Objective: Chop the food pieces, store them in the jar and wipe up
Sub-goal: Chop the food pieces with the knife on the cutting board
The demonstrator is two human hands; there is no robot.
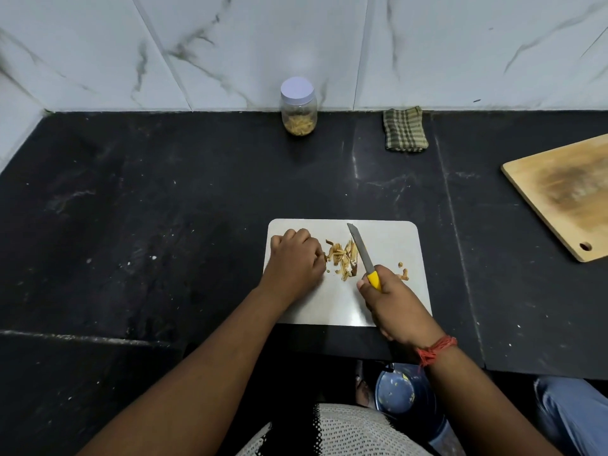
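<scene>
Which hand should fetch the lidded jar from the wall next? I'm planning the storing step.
Probably the left hand: it holds no tool, only steadying the food pieces, and the jar stands on its side. The right hand grips the yellow-handled knife.

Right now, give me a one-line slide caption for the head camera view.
Right hand slices food pieces with a yellow-handled knife on a white board while the left hand steadies them.

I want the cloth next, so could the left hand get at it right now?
Probably not easily: the cloth lies far back on the right, so the left hand would have to cross over the knife that the right hand grips.
</scene>
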